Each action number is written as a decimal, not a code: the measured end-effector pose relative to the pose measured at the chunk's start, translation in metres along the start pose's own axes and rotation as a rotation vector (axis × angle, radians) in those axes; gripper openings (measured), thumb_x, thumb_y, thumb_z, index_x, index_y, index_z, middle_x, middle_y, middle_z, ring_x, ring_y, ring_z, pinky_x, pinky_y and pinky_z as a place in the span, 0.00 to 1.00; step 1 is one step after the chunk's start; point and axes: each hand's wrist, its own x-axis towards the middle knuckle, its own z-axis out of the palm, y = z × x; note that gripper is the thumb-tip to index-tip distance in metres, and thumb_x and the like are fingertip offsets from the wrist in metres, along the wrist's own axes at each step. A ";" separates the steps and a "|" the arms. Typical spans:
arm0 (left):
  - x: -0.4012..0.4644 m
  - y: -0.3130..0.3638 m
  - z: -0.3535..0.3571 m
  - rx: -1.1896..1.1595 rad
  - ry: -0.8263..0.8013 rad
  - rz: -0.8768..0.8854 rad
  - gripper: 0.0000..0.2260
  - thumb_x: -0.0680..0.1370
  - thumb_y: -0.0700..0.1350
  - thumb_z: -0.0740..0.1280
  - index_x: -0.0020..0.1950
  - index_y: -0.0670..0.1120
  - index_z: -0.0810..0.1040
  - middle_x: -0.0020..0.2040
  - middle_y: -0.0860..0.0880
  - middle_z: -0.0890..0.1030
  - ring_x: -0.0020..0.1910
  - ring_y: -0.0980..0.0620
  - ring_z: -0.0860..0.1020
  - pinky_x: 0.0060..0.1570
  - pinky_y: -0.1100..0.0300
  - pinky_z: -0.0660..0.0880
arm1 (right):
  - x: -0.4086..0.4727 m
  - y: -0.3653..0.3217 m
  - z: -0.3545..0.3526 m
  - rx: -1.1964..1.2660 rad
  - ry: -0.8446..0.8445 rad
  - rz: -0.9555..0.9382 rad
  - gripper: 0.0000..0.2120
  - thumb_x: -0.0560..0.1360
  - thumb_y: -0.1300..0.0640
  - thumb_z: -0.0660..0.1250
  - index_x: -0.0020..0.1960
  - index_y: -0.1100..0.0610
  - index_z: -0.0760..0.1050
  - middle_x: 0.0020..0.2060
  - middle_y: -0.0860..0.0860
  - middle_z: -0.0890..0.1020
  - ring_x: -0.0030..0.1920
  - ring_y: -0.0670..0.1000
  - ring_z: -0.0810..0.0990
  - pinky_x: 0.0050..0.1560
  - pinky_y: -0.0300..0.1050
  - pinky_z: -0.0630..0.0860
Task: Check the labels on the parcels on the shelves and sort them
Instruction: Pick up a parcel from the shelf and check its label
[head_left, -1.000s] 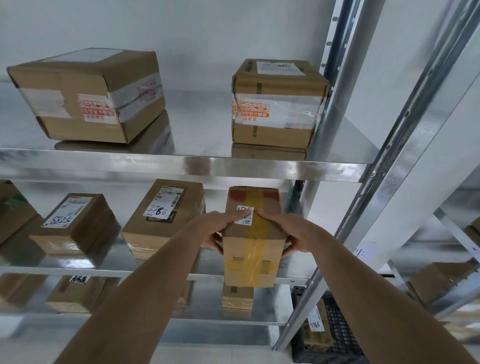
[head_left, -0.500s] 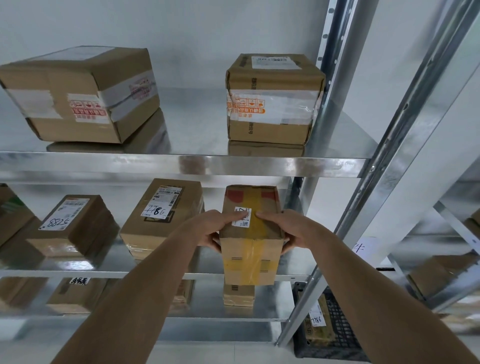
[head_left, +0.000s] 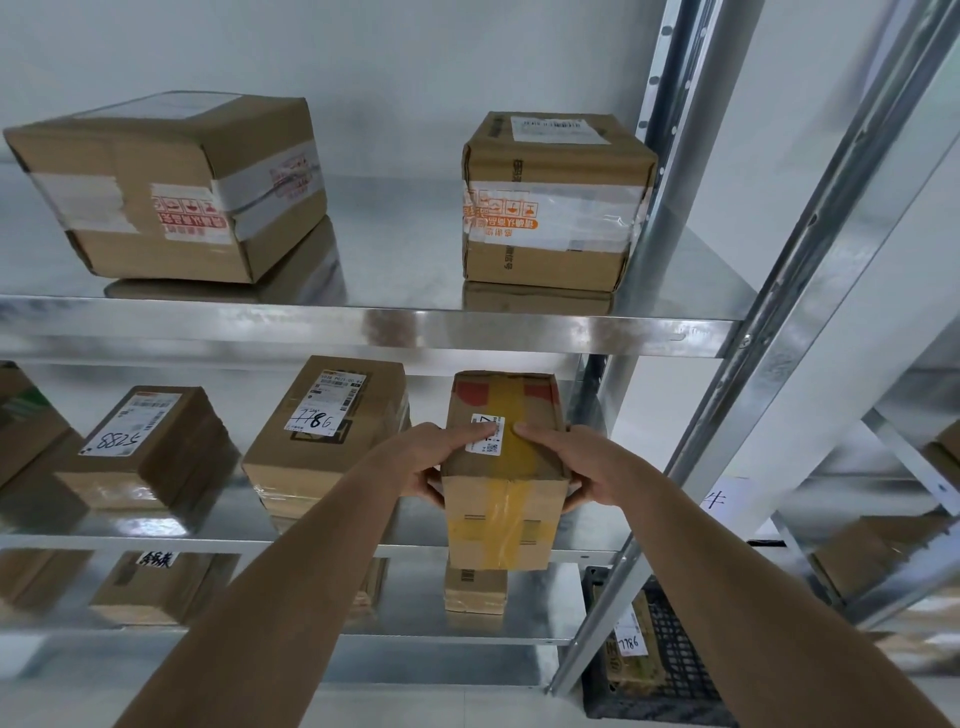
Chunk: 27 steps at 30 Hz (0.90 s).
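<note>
A metal rack (head_left: 519, 332) with bright steel shelves is set against a pale wall. On the upper shelf two taped cardboard boxes are placed well apart: a large box (head_left: 171, 187) at the left and a squarer box (head_left: 556, 202) at the right near the upright post. On the middle shelf a box marked 5788 (head_left: 150, 447) and a box marked 7786 (head_left: 332, 431) are laid side by side. A black crate (head_left: 670, 670) holding a parcel labelled 7786 is seen on the floor behind the right post. Compared with the frame half a second earlier, almost no change is noted: the view is shifted slightly, and the grip on the parcel is kept unchanged. The parcel (head_left: 504, 478), a narrow box bound with yellow tape, is held at the front edge of the middle shelf, right of the 7786 box. It is gripped on its left side by the left hand (head_left: 421, 462) and on its right side by the right hand (head_left: 576, 467). Both thumbs are laid across the top face, with the left thumb touching the white label (head_left: 488, 434). The fingers are curled around the sides.
</note>
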 end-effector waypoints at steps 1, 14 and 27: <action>0.000 -0.001 0.000 -0.004 0.005 -0.001 0.30 0.68 0.59 0.80 0.62 0.44 0.78 0.58 0.41 0.84 0.57 0.38 0.83 0.60 0.35 0.78 | -0.001 0.001 0.001 0.008 0.006 0.001 0.34 0.70 0.36 0.75 0.69 0.50 0.69 0.58 0.54 0.82 0.58 0.61 0.82 0.61 0.69 0.78; -0.001 -0.010 0.001 -0.049 0.023 0.010 0.31 0.67 0.61 0.80 0.62 0.44 0.79 0.57 0.42 0.84 0.57 0.39 0.82 0.61 0.35 0.77 | -0.007 0.005 0.007 0.029 0.047 0.007 0.35 0.68 0.35 0.76 0.67 0.52 0.72 0.57 0.55 0.82 0.56 0.60 0.82 0.61 0.68 0.78; -0.018 0.014 0.004 -0.270 -0.066 -0.012 0.31 0.72 0.76 0.61 0.59 0.52 0.79 0.58 0.43 0.80 0.67 0.32 0.74 0.53 0.29 0.77 | -0.021 -0.007 0.011 0.276 0.093 -0.088 0.39 0.66 0.23 0.64 0.68 0.46 0.71 0.60 0.52 0.82 0.60 0.59 0.81 0.65 0.65 0.76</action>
